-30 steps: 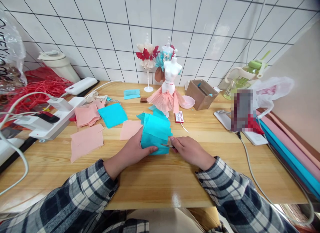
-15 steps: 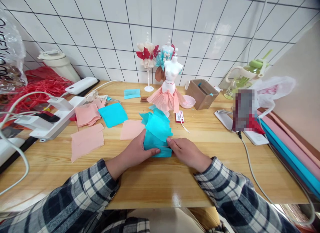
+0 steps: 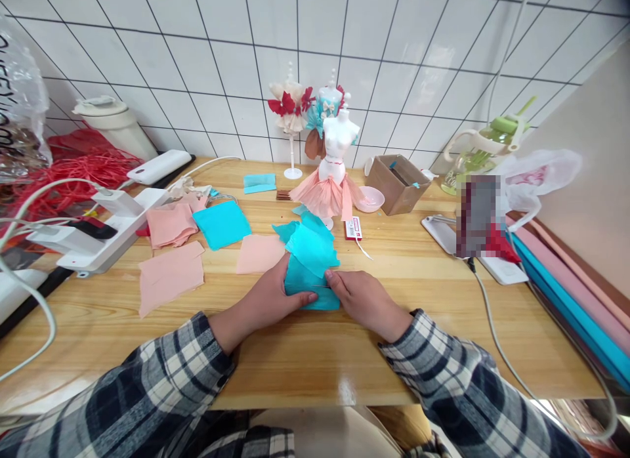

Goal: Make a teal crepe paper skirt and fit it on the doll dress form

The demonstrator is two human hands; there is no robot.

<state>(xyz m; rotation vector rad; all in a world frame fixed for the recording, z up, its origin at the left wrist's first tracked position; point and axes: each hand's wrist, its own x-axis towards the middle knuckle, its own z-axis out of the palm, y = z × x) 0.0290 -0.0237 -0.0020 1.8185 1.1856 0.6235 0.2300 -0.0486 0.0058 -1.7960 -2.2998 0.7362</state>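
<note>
My left hand (image 3: 266,292) is closed on the left side of a layered turquoise crepe paper piece (image 3: 311,248), thumb lying on top near the lower edge. My right hand (image 3: 367,298) pinches a thin needle (image 3: 321,286) at the paper's right side; its tip points left across the sheet. Just behind the paper stands a small white dress form (image 3: 339,133) wearing a pleated peach paper skirt (image 3: 325,194). Beside my left hand a peach paper square (image 3: 260,253) lies flat, partly under the turquoise piece.
Peach sheets (image 3: 172,274) and a turquoise square (image 3: 222,225) lie left, near a power strip (image 3: 118,228). Two decorated dress forms, a pink dish (image 3: 370,199) and a cardboard box (image 3: 398,186) stand behind. A phone (image 3: 440,233) and cables lie right.
The right hand has shifted slightly left and the needle shows more plainly across the turquoise paper. The left hand keeps its hold, almost unmoved.
</note>
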